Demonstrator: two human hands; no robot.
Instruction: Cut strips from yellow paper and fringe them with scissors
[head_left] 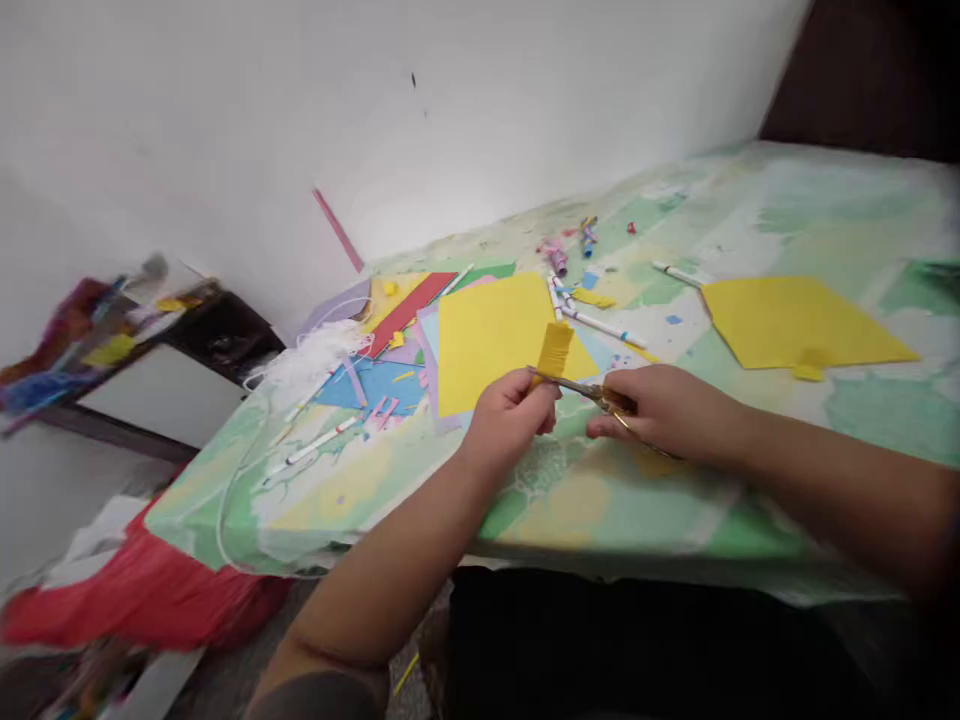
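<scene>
My left hand (514, 412) pinches a small yellow paper strip (556, 347) whose side is cut into a fringe. In my right hand (671, 412) is a pair of scissors (616, 408), fingers around its handles. The blades point left and reach the lower part of the strip, close to my left fingertips. Whether the blades are parted is too blurred to tell. Behind my left hand lies a large yellow sheet (487, 340) on top of other coloured papers. Another yellow sheet (802, 322) rests beyond my right forearm, with a small yellow piece (808, 365) at its near edge.
White markers (607, 328) lie behind the hands. Small rolled paper pieces (556, 255) sit farther back. To the left are a tangle of white string (322, 355), a blue sheet (375, 390) and a red strip (409, 312). A low cabinet (150, 390) stands left of the table.
</scene>
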